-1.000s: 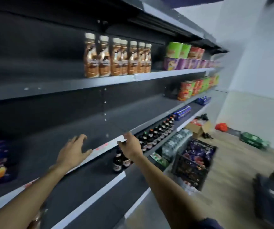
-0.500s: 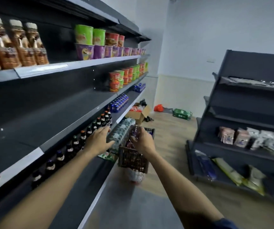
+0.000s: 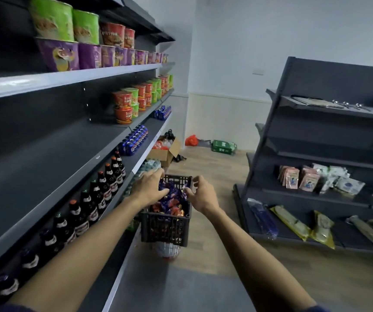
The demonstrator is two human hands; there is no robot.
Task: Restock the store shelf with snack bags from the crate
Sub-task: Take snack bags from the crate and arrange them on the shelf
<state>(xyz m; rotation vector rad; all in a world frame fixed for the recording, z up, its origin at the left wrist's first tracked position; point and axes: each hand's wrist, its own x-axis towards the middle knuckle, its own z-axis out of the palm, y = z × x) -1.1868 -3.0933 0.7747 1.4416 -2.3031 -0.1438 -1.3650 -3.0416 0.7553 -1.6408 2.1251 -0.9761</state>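
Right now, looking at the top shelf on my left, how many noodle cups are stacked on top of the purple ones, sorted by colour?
Green cups: 2
Red cups: 2
Total: 4

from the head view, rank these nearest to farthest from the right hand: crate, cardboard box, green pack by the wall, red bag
From the right hand:
1. Crate, just under and left of the hand.
2. Cardboard box, farther down the aisle, on the floor by the left shelf.
3. Red bag and green pack, both at the far wall; too close to call.
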